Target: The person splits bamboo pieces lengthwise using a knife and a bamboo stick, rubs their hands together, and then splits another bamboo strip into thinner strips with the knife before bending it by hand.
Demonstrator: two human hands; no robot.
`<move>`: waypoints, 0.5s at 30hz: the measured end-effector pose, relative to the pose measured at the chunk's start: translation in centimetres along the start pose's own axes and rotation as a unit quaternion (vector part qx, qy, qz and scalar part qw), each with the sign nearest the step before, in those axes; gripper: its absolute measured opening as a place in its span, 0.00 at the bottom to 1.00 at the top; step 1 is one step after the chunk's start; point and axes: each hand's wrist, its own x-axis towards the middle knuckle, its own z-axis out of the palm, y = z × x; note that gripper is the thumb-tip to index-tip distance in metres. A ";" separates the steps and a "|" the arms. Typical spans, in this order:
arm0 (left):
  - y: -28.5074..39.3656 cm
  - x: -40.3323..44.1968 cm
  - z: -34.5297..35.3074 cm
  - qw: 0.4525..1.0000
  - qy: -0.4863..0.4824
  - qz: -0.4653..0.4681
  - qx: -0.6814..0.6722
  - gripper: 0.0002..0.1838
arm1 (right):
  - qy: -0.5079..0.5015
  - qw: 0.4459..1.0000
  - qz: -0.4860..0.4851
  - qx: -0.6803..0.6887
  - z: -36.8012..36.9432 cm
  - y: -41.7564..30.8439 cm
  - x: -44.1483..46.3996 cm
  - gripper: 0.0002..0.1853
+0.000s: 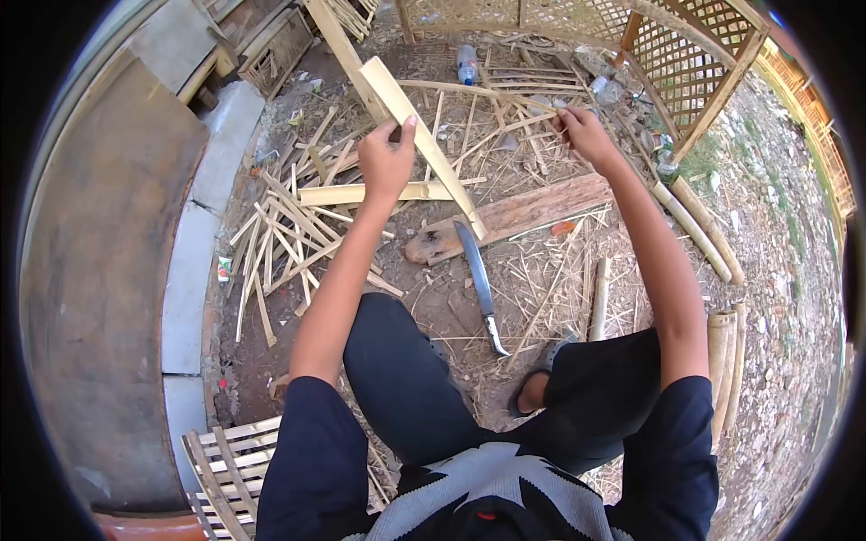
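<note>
My left hand (388, 162) is closed on a wide split bamboo strip (424, 149), which slants down to a thick wooden board (532, 212) on the ground. Out to the right, my right hand (582, 135) pinches the end of a thin bamboo strip (519, 101). A machete (476, 275) lies between my legs, its blade tip near the board and its handle toward me. Behind my left forearm, another split bamboo piece (361, 193) lies across a pile of thin strips (280, 239).
Bamboo poles (695, 230) lie at the right, with more (724, 361) near my right arm. Lattice panels (695, 81) stand at the back. A plastic bottle (466, 65) lies beyond the strips. A slatted bamboo piece (230, 469) is at lower left, beside a low wall (185, 288).
</note>
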 end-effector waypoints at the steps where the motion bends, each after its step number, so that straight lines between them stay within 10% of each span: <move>1: 0.3 0.1 0.6 0.999 0.000 0.007 -0.033 0.18 | -0.015 1.000 0.011 0.020 -0.7 -0.8 -0.5 0.17; 15: -1.0 1.2 4.1 0.983 -0.040 -0.147 -0.106 0.43 | -0.066 0.990 -0.010 0.124 -3.5 -5.5 -8.7 0.16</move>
